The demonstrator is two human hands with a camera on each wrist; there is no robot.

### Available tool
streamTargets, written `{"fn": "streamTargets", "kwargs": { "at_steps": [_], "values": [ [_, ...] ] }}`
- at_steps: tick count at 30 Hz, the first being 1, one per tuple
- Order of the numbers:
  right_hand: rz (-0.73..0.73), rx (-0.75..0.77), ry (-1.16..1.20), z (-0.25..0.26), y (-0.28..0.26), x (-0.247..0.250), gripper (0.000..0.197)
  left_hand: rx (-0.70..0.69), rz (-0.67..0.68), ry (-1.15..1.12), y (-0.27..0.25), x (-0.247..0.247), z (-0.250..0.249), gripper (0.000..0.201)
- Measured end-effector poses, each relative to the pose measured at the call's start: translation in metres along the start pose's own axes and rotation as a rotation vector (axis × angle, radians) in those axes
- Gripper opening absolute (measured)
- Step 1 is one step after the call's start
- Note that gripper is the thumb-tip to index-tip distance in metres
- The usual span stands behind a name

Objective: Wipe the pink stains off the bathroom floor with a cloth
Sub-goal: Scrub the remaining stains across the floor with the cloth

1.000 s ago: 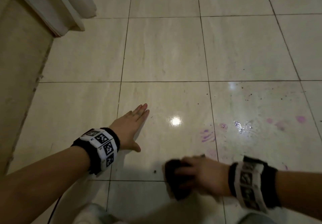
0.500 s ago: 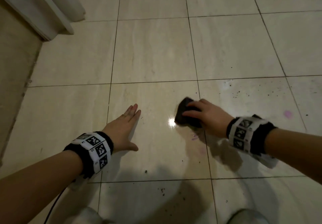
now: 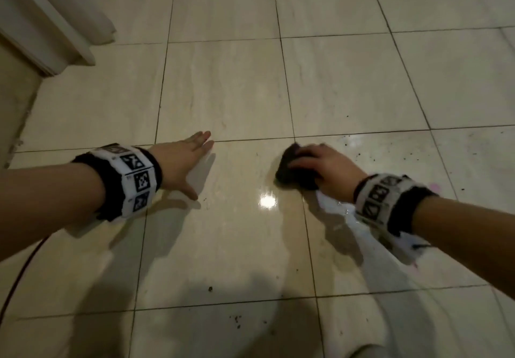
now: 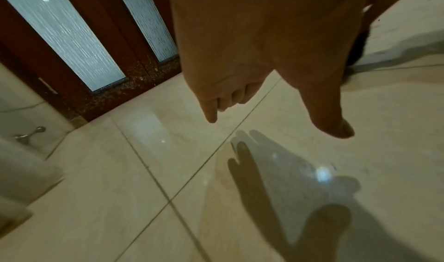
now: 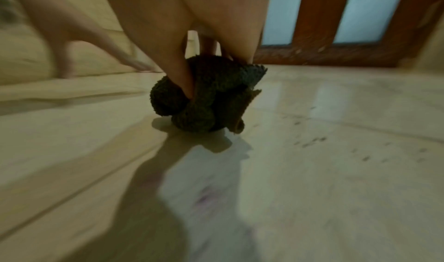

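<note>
1. Right hand (image 3: pixel 328 172) clamps a bunched dark cloth (image 3: pixel 295 172), thumb and fingers curled into it; the cloth is down on the glossy tile floor (image 3: pixel 223 84), just right of a grout line.
2. Left hand (image 3: pixel 181 165) is flat and spread, holding nothing, hovering just above the tile judging by its shadow in the left wrist view; well left of the cloth.
3. Pink stain (image 3: pixel 380 187) shows just right of the right wrist band, partly hidden. A faint purple smear (image 5: pixel 204 199) sits on the wet patch behind the cloth.
4. Dark specks (image 3: pixel 370 151) are scattered right of the cloth.
5. Likely mid-scrub. To do it well: press down firmly, pull the cloth back over the smear, then work rightward to the pink spot.
6. Refold to a clean face so pigment is lifted, not spread.
</note>
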State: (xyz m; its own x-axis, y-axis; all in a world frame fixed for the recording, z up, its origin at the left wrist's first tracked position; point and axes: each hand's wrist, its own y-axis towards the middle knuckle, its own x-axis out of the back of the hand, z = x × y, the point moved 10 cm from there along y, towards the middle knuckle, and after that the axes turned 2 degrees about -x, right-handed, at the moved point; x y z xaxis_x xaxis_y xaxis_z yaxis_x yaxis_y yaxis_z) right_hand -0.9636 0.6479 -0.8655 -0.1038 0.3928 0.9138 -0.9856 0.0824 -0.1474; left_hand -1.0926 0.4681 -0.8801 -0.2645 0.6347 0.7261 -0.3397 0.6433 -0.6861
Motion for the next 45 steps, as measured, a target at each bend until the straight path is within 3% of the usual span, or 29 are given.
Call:
{"fn": "streamTargets", "kwargs": {
  "at_steps": [3, 6, 8, 10, 12, 14, 16, 19, 23, 27, 34, 41, 45],
  "values": [
    [0.026, -0.211, -0.04, -0.047, 0.035, 0.007, 0.053, -0.024, -0.005, -0.038, 0.02, 0.01, -0.025, 0.129],
    [0.077, -0.271, -0.048, -0.046, 0.035, -0.007, 0.058, -0.065, 0.037, -0.061, 0.032, -0.007, -0.059, 0.132],
    [0.027, -0.115, -0.039, -0.016, 0.018, -0.013, 0.057, -0.099, 0.067, -0.046, 0.033, -0.019, -0.074, 0.128],
    [0.011, 0.189, -0.059, 0.032, -0.019, -0.023, 0.052, -0.123, 0.065, -0.007, 0.031, -0.025, -0.077, 0.124],
    [0.114, 0.379, -0.062, 0.063, -0.065, -0.048, 0.047, -0.133, 0.061, 0.024, 0.03, -0.026, -0.074, 0.122],
    [0.259, 0.437, -0.008, 0.074, -0.093, -0.066, 0.046, -0.128, 0.073, 0.025, 0.031, -0.025, -0.068, 0.121],
    [0.342, 0.447, 0.089, 0.068, -0.089, -0.064, 0.048, -0.113, 0.085, 0.008, 0.032, -0.024, -0.064, 0.121],
    [0.197, 0.333, 0.059, 0.029, -0.031, -0.017, 0.049, -0.09, 0.089, -0.007, 0.038, -0.018, -0.066, 0.122],
    [0.03, -0.028, -0.06, -0.072, 0.053, 0.041, 0.048, -0.057, 0.048, -0.067, 0.059, 0.004, -0.074, 0.126],
    [0.188, -0.158, -0.126, -0.131, 0.082, 0.042, 0.048, -0.013, 0.066, -0.121, 0.072, 0.019, -0.101, 0.127],
    [0.254, -0.097, -0.118, -0.127, 0.074, 0.038, 0.05, 0.107, 0.158, -0.179, 0.07, 0.018, -0.115, 0.122],
    [0.333, -0.216, -0.179, -0.113, 0.075, 0.035, 0.052, 0.086, 0.142, -0.199, 0.075, 0.013, -0.114, 0.124],
    [0.394, -0.34, -0.128, -0.109, 0.064, 0.03, 0.046, 0.095, 0.074, -0.19, 0.074, 0.02, -0.115, 0.107]
  ]
}}
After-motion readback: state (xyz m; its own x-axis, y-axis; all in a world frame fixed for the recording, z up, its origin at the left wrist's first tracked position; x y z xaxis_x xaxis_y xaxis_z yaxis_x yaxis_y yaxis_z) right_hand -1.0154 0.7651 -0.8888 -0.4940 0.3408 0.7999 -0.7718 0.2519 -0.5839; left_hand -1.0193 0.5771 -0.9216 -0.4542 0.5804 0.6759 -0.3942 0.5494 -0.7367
